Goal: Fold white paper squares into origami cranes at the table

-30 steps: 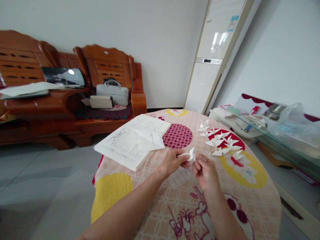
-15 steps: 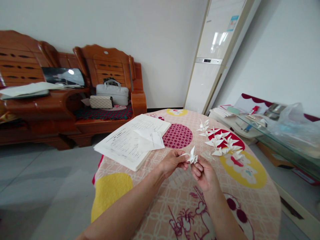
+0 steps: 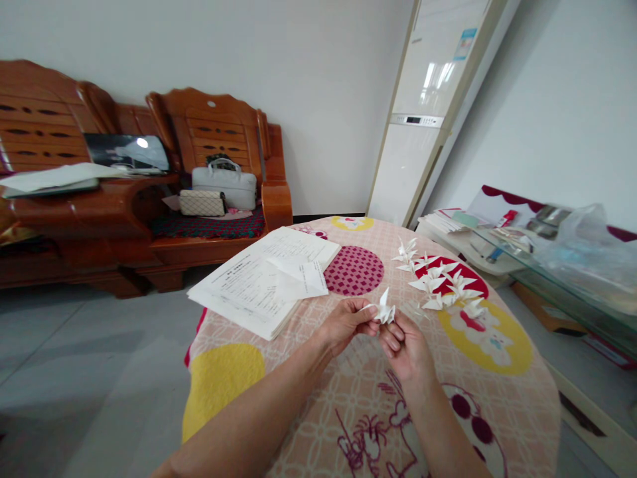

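Observation:
A small white folded paper crane (image 3: 384, 309) is pinched between both my hands just above the round table (image 3: 517, 411). My left hand (image 3: 346, 323) grips its left side with thumb and fingers. My right hand (image 3: 407, 345) holds its right underside. Beyond my right hand, several finished white paper cranes (image 3: 440, 280) lie together on the patterned cloth. An open booklet of printed sheets (image 3: 263, 279) rests on the table's far left, with a loose paper square on top.
A wooden sofa (image 3: 213, 166) with a white bag (image 3: 225, 186) and a small purse stands behind the table. A tall white air conditioner (image 3: 423, 133) is in the corner. A glass-topped shelf (image 3: 537, 259) with clutter runs along the right.
My hands drew slightly closer together and the crane turned so one pointed tip stands up between my fingers. The view barely shifted.

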{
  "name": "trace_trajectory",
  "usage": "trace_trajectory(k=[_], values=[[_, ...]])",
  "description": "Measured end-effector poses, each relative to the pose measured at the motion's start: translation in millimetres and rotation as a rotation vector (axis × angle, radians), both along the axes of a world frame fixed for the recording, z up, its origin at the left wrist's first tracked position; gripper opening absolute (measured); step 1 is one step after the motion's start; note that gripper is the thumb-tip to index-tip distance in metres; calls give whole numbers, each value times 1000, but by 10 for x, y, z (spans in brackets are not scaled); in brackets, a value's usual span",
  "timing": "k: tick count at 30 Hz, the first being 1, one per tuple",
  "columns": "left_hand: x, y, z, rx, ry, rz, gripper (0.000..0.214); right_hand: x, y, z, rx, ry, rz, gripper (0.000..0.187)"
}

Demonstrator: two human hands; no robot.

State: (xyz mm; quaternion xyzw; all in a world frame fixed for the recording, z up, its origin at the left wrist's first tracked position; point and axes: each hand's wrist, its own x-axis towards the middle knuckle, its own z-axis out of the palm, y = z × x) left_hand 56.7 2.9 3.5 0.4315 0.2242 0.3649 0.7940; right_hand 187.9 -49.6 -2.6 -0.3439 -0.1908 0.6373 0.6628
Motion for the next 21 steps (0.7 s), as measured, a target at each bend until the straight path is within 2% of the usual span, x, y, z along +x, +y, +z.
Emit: trace_trajectory(k=[7,11,16,21], values=[[-3,-8,8,-23,-2,16,35,2,-7,-6,12,-9,-14,39],[-22,-7,11,-12,8,-22,35,14,-9,-7,25,-17,-18,39],[-44,9,33,39,29,-21,38,20,-13,-11,46,-47,34,41],[-81,36,74,23,63,-31,41,18,-27,14,35,-37,58,43]])
